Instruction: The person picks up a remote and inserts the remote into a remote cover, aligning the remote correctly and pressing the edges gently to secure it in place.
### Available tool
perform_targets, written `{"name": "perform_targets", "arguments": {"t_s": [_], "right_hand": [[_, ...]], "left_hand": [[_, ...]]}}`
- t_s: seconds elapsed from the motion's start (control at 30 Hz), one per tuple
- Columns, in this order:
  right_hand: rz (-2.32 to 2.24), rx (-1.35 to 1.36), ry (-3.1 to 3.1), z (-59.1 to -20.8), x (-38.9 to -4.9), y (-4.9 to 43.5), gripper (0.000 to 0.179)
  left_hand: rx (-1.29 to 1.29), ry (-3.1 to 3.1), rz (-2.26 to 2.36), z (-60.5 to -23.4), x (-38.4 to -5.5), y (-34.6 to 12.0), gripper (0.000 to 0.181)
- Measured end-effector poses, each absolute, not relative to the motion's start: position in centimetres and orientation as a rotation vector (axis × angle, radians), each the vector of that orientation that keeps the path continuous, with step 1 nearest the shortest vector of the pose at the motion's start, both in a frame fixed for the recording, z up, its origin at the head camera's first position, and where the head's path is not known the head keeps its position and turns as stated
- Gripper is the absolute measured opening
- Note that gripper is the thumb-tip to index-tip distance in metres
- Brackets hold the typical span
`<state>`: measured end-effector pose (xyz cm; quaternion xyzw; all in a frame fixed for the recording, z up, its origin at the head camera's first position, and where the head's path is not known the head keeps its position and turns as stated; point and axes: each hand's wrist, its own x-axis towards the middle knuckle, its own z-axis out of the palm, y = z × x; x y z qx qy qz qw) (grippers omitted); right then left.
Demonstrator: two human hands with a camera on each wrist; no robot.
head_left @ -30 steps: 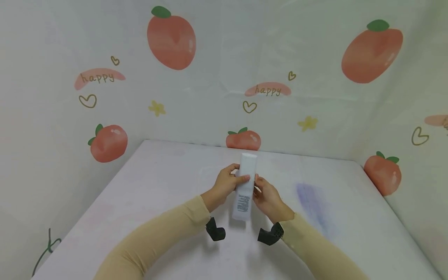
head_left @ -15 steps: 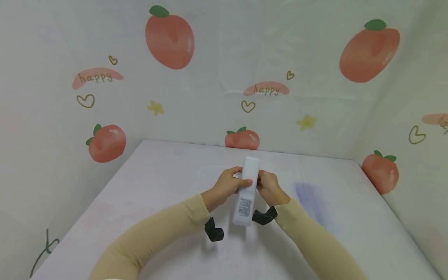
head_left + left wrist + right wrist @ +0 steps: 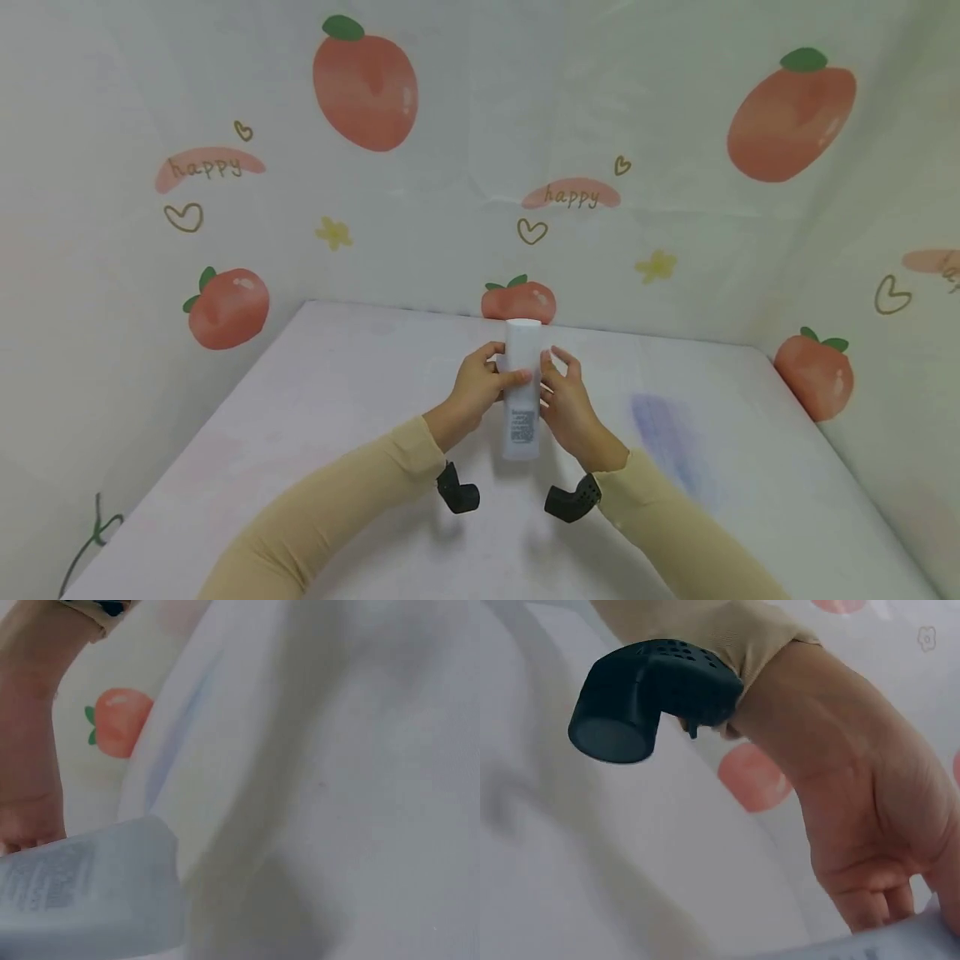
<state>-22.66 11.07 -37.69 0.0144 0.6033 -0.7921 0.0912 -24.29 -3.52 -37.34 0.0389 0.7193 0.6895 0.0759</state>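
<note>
My left hand (image 3: 474, 390) grips a tall white bottle (image 3: 522, 396) around its middle, with the thumb across the near face. The bottle stands nearly upright above the table, a block of small grey print low on that face. At its right edge is my right hand (image 3: 573, 408), index finger and thumb raised apart and the other fingertips right at the bottle's side. In the left wrist view, the printed end of the bottle (image 3: 97, 892) covers most of the right hand's fingers. Along the lower edge of the right wrist view, a strip of the bottle (image 3: 885, 943) shows beneath the left hand (image 3: 877, 817).
A white table (image 3: 360, 350) spreads under both hands, with a faint purple smudge (image 3: 667, 437) to the right. Behind it hangs a white cloth (image 3: 465, 108) printed with peaches. Black wrist cameras (image 3: 459, 490) sit at both cuffs. A green cord (image 3: 97, 533) lies at far left.
The bottle has shifted slightly left and up and stands straighter. My right hand, curled at its upper right edge half a second ago, has dropped back with its fingers loosened.
</note>
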Motion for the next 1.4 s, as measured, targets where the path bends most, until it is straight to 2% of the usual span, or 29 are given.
{"name": "perform_targets", "arguments": {"t_s": [0.1,0.2,0.27,0.43,0.63,0.73,1.03,1.4], "right_hand": [[-2.273,0.011,1.863,-37.7,-22.3,11.3,0.057],[-2.244,0.05,1.878,-37.8,-22.3,11.7,0.048],[-2.273,0.104,1.848,-37.9,-22.4,11.9,0.045],[-2.342,0.164,1.786,-38.1,-22.6,12.6,0.039],[-2.265,0.044,1.794,-38.3,-22.5,13.6,0.043],[-2.206,-0.003,1.843,-38.1,-22.3,13.9,0.048],[-2.104,-0.02,2.013,-36.7,-21.9,12.8,0.04],[-2.031,-0.069,2.149,-36.6,-21.6,11.7,0.037]], "left_hand": [[0.166,2.208,1.997,-37.6,-23.9,-3.6,0.049],[0.186,2.203,1.987,-37.9,-23.7,-3.6,0.058],[0.155,2.178,2.029,-38.2,-23.5,-3.7,0.058],[0.051,2.088,2.104,-39.1,-23.3,-3.6,0.035],[0.013,2.003,2.187,-39.7,-23.2,-2.8,0.013],[-0.009,1.977,2.27,-39.8,-23.1,-2.3,0.018],[-0.129,2.027,2.379,-38.4,-23.4,-1.9,0.015],[-0.323,1.91,2.29,-36.8,-24.8,-2.6,0.016]]}}
